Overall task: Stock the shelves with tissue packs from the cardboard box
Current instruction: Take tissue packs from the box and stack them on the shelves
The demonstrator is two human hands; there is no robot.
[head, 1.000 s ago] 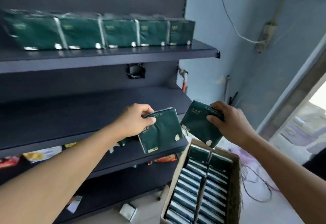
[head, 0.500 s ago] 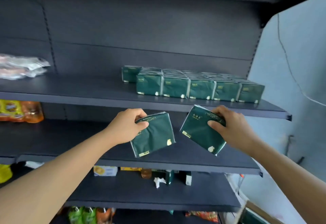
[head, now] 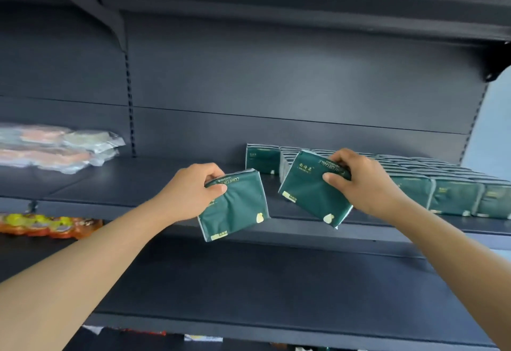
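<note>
Fingers (head: 214, 178) of the left hand (head: 190, 191) curl over the top edge of a dark green plastic-wrapped tissue pack (head: 235, 209), thumb pressed on its face, and the right hand (head: 362, 185) pinches a second dark green tissue pack (head: 309, 190) the same way, both packs tilted in the air. Behind and below both sets of fingers runs the dark grey metal shelf (head: 138, 185). Just beyond the right fingers, rows of matching green tissue packs (head: 453, 196) stand on that shelf, reaching rightward. Far left of the left fingers lie clear plastic bags (head: 60, 147), blurred, perhaps packaged snacks. Below them sits an orange-and-yellow packet (head: 49, 226).
</note>
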